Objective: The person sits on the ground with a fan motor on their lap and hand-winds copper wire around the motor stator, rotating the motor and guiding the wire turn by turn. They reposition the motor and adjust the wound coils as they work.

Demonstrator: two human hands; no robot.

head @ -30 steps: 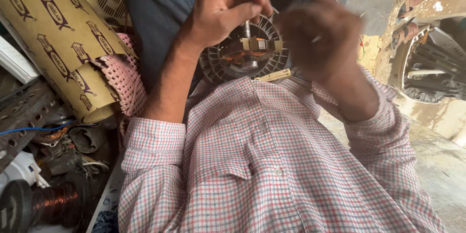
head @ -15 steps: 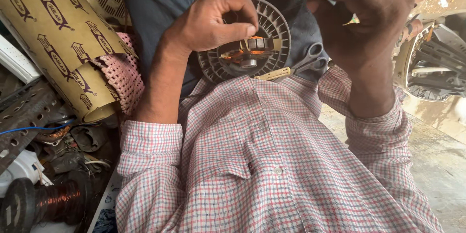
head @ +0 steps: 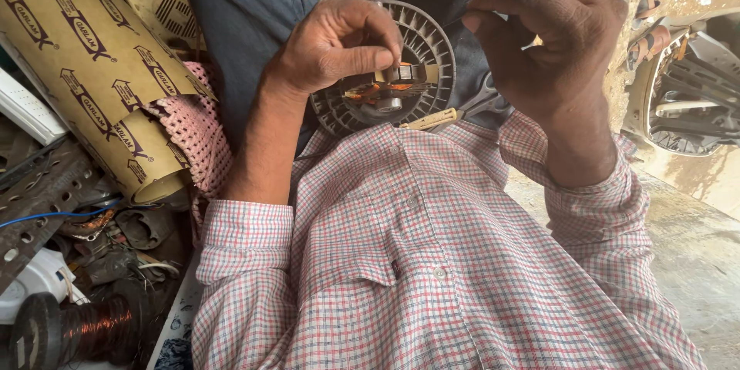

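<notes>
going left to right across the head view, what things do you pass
copper wire spool → roll of printed brown paper → pink knitted cloth → left hand → small wound motor core on the ribbed fan wheel → right hand → metal fan part

The person's lap point(head: 254, 8) carries a round finned motor part point(head: 428, 42), scissors point(head: 455, 114) beside it.

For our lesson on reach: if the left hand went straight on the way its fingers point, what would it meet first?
Probably the small copper-wound motor core on the round grey finned fan wheel; the left hand already pinches beside it, though depth is unclear.
</notes>
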